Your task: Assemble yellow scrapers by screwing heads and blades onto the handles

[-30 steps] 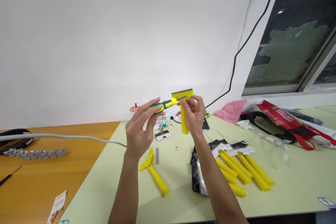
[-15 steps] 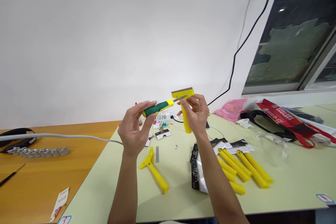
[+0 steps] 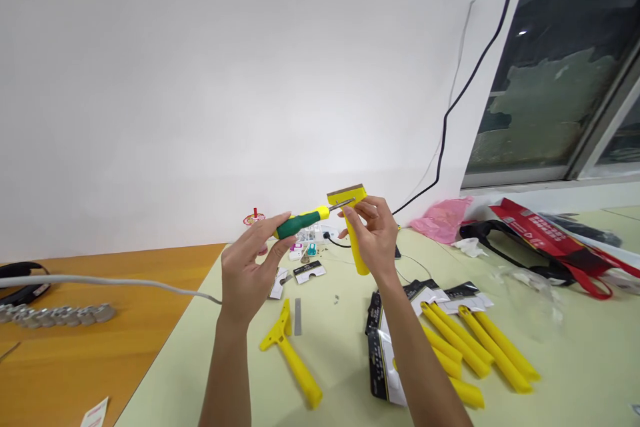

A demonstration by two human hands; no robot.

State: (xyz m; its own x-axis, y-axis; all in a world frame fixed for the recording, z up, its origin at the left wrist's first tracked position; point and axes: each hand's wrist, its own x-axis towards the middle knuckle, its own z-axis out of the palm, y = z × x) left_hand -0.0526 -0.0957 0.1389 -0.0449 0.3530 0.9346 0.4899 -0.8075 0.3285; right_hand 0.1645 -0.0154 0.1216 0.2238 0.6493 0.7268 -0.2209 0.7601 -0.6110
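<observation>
My left hand (image 3: 254, 260) is closed round the green and yellow handle of a screwdriver (image 3: 301, 221). Its metal shaft reaches right, with the tip at a screw on the head of a yellow scraper (image 3: 356, 240). Gripping that scraper by its handle is my right hand (image 3: 375, 233), thumb on the near side; a metal blade edge shows along the scraper's top. Below on the table lies a second yellow scraper (image 3: 295, 357), and beside it a loose flat blade (image 3: 298, 317). Small screws (image 3: 337, 298) rest farther to the right.
Several yellow handles (image 3: 480, 347) with black-and-white packaging (image 3: 381, 353) lie at right. Behind them are a pink bag (image 3: 443, 219) and a red bag (image 3: 540, 233). Metal parts (image 3: 60, 315) stand on the orange tabletop (image 3: 165, 273). A grey cable (image 3: 125, 282) crosses at left.
The view has tilted slightly, so hands and table things sit lower in the picture. Both hands keep their grip; the screwdriver tip stays at the scraper's screw.
</observation>
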